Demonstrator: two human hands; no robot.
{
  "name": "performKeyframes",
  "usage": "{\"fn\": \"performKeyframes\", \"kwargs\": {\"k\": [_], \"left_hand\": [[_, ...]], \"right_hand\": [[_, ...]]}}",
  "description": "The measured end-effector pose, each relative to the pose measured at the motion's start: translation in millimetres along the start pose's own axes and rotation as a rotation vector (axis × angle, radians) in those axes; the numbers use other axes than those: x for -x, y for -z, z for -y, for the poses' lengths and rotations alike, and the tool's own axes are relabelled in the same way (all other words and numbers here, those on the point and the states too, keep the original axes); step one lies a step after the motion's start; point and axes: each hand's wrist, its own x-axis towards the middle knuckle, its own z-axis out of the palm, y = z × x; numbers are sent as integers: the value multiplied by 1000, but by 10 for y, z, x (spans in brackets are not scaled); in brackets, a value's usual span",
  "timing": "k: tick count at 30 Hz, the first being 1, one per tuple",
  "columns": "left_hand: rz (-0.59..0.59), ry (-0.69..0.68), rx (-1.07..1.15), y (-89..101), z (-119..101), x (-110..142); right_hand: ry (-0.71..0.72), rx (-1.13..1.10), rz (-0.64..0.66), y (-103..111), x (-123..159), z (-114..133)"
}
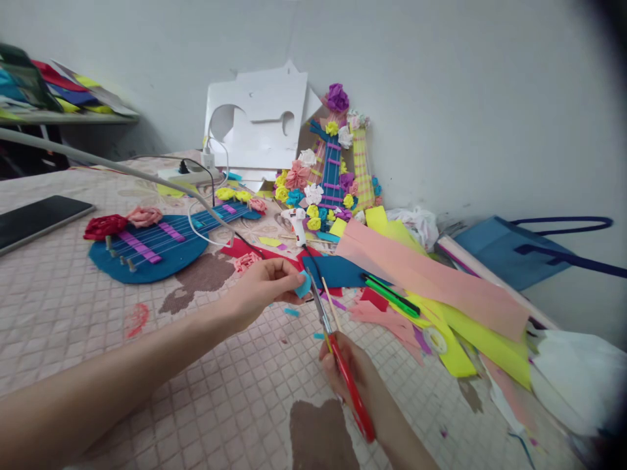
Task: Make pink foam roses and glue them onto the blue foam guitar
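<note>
Between the thumb and fingers of my left hand [274,281] is a small light-blue piece of paper [304,285]. Red-handled scissors [349,378] are gripped in my right hand [350,365], their blades pointing away and reaching up to the edge of the blue piece. A thin wooden stick [332,303] shows beside the blades; whether my right hand holds it too, I cannot tell. Small blue scraps [292,313] lie on the tablecloth below. Just beyond my hands stands a white glue gun [296,225].
At left lie a blue paper guitar [161,248] and a phone [42,222]. Decorated guitars [333,170] and white cut-out board [257,124] lean on the wall. Pink crepe paper [431,277], yellow strips, a green cutter [392,297] and a blue bag [509,251] are at right. A cable crosses from the left.
</note>
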Motion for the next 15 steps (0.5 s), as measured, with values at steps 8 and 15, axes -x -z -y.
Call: {"fn": "performKeyframes", "kwargs": {"k": [8, 15], "left_hand": [[23, 4, -20, 34, -29, -10], [42, 63, -13, -77, 78, 75]], "right_hand": [[-55, -2, 61, 20, 15, 76], [-143, -353, 23, -31, 15, 182]]}}
